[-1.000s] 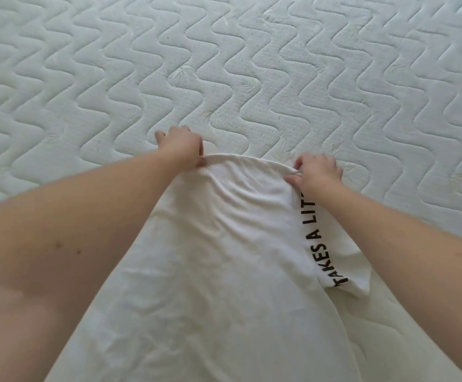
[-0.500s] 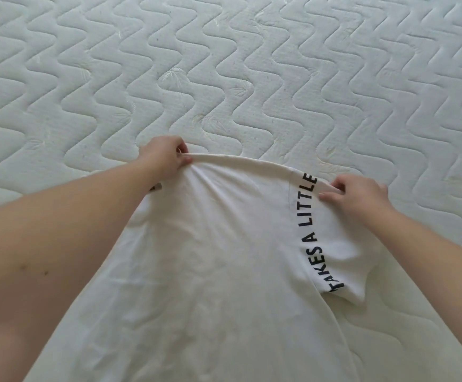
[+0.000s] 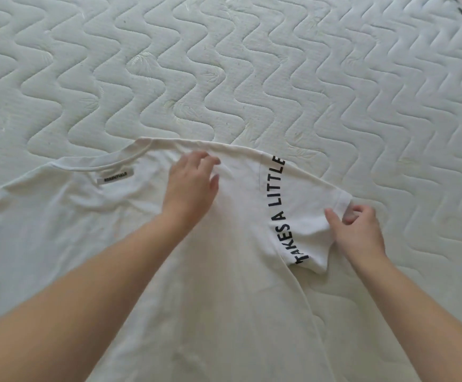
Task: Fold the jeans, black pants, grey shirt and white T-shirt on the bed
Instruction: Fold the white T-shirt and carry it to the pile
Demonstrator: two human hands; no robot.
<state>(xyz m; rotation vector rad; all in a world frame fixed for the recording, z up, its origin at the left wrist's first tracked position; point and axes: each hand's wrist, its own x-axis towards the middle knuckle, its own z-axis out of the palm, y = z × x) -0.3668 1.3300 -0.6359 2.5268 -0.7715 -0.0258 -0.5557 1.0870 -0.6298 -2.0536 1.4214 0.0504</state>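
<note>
White T-shirt (image 3: 224, 285) spread flat on the quilted bed (image 3: 252, 78), neck label (image 3: 115, 179) showing, black lettering (image 3: 279, 210) curving along the right sleeve. Left hand (image 3: 190, 186) relaxed, resting on the shoulder cloth. Right hand (image 3: 358, 232) pinching the sleeve hem.

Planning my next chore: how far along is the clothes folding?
Early, it seems. The white T-shirt lies spread on the bed, unfolded; the left hand rests near its collar and the right hand pinches the sleeve. No jeans, black pants or grey shirt in view, so their state is unknown.
</note>
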